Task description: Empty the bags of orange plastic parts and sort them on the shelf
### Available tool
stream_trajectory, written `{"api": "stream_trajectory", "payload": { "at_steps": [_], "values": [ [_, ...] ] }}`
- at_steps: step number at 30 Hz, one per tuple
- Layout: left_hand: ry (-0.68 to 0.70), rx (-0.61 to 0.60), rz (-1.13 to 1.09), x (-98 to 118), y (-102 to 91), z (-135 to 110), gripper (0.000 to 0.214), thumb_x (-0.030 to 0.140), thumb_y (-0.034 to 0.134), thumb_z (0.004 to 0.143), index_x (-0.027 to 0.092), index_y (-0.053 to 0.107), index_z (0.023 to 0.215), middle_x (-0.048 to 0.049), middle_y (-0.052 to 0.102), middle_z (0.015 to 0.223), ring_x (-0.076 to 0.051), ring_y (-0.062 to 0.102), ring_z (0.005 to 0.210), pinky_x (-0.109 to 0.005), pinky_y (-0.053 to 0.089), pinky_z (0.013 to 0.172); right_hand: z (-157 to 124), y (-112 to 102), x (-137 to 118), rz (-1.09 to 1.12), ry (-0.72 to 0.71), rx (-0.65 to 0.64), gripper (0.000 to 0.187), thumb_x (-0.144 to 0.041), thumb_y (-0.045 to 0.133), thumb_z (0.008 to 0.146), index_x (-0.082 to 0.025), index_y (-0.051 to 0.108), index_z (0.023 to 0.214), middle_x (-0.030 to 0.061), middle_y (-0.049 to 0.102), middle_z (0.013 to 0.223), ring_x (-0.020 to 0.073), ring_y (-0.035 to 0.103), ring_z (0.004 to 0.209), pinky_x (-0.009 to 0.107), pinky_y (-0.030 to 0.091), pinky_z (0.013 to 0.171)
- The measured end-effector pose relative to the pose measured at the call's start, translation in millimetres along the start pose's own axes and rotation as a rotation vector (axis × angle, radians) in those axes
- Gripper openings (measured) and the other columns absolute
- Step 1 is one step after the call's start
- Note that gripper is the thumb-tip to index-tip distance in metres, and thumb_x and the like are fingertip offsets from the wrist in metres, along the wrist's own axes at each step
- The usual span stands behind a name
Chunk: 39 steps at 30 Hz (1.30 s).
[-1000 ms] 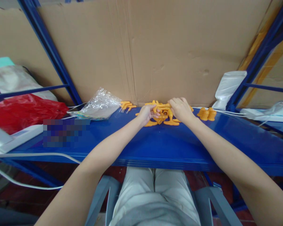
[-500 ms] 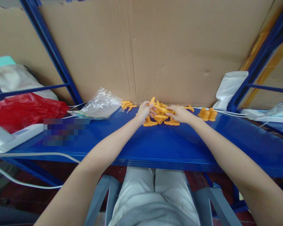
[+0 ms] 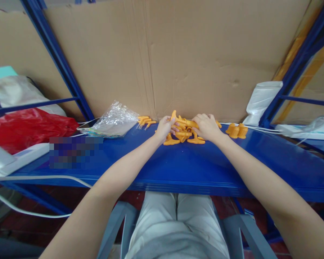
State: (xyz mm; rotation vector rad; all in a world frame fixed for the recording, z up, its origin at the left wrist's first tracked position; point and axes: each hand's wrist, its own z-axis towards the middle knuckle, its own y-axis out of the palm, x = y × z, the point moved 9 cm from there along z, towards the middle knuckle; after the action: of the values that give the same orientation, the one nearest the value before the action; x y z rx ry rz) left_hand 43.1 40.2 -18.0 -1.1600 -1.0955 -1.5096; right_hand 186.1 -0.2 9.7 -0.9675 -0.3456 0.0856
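A pile of several small orange plastic parts (image 3: 184,133) lies at the back of the blue metal shelf (image 3: 178,162), against the cardboard wall. My left hand (image 3: 165,128) is at the pile's left side with its fingers pinched on one orange part. My right hand (image 3: 207,126) rests on the pile's right side, fingers curled over orange parts. Between both hands an elongated orange part (image 3: 187,123) is gripped. Most of both hands' fingertips are hidden among the parts.
A few orange parts with springs (image 3: 145,121) lie left of the pile, a crumpled clear plastic bag (image 3: 113,120) further left. Two orange cylinders (image 3: 237,130) stand right. A white bag (image 3: 261,101), white cables, a red bag (image 3: 27,127) and white boxes sit at the sides.
My right hand opened flat over the pile half a second ago and has now curled back onto it. My left hand shifted slightly up and left, lifting an orange part.
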Motion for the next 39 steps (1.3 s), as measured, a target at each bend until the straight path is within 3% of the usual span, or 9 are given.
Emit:
{"api": "stream_trajectory", "payload": {
  "at_steps": [5,9,15,20,25,32,36,39],
  "values": [
    [0.034,0.100,-0.047,2,-19.3,9,0.015,0.017,0.053,0.098,0.019,0.046,0.085,0.0047,0.059,0.064,-0.006,0.050,0.039,-0.017,0.034,0.042,-2,-6,13,-0.100,0.085,0.074,0.031,-0.013,0.047,0.087,-0.012,0.062,0.114,0.0193,0.066,0.112,0.0324,0.054,0.108,0.045,0.035,0.094],
    [0.054,0.253,-0.104,3,-51.9,25,0.016,0.024,0.059,0.095,0.019,0.049,0.083,0.0060,0.055,0.059,-0.006,0.047,0.037,-0.018,0.030,0.041,-6,1,49,-0.050,0.245,0.073,0.031,-0.022,0.049,0.088,-0.011,0.062,0.115,0.0202,0.065,0.112,0.0339,0.054,0.110,0.048,0.038,0.094],
    [0.021,0.396,-0.162,-3,-90.1,43,0.017,0.030,0.067,0.089,0.019,0.056,0.080,0.0058,0.051,0.050,-0.008,0.046,0.036,-0.020,0.030,0.039,-14,3,108,0.096,0.430,0.182,0.033,-0.040,0.057,0.088,-0.015,0.067,0.107,0.0213,0.064,0.121,0.0374,0.055,0.116,0.050,0.045,0.091],
    [0.022,0.512,-0.212,-5,-116.7,48,0.018,0.029,0.069,0.087,0.019,0.057,0.078,0.0067,0.047,0.048,-0.007,0.047,0.037,-0.017,0.030,0.037,-24,26,149,0.287,0.683,-0.010,0.025,-0.039,0.070,0.080,-0.017,0.071,0.090,0.0150,0.073,0.095,0.0303,0.068,0.093,0.035,0.050,0.075],
    [-0.045,0.569,-0.245,-11,-136.4,48,0.013,0.027,0.064,0.091,0.018,0.061,0.081,0.0053,0.050,0.051,-0.007,0.046,0.037,-0.017,0.034,0.039,-36,37,159,0.259,0.780,-0.178,0.020,-0.037,0.070,0.081,-0.018,0.068,0.074,0.0138,0.073,0.077,0.0295,0.071,0.084,0.031,0.047,0.064],
    [-0.163,0.530,-0.248,-24,-150.5,48,0.015,0.028,0.054,0.099,0.017,0.064,0.097,0.0004,0.064,0.066,-0.011,0.062,0.049,-0.022,0.052,0.055,-49,53,154,0.204,0.810,-0.427,0.019,-0.028,0.066,0.083,-0.011,0.075,0.085,0.0105,0.068,0.061,0.0240,0.070,0.066,0.030,0.050,0.060],
    [-0.236,0.508,-0.182,-32,-153.8,53,0.021,0.028,0.048,0.101,0.016,0.066,0.102,-0.0018,0.063,0.063,-0.015,0.065,0.052,-0.025,0.052,0.054,-56,59,155,0.198,0.846,-0.503,0.024,-0.023,0.063,0.084,-0.005,0.077,0.090,0.0101,0.065,0.054,0.0233,0.069,0.060,0.030,0.052,0.061],
    [-0.262,0.519,-0.126,-37,-156.4,58,0.018,0.018,0.048,0.099,0.016,0.065,0.104,-0.0020,0.061,0.061,-0.015,0.064,0.051,-0.024,0.051,0.051,-59,62,157,0.218,0.871,-0.525,0.023,-0.019,0.061,0.085,-0.005,0.077,0.093,0.0099,0.065,0.052,0.0232,0.068,0.057,0.031,0.052,0.061]
  ]
}}
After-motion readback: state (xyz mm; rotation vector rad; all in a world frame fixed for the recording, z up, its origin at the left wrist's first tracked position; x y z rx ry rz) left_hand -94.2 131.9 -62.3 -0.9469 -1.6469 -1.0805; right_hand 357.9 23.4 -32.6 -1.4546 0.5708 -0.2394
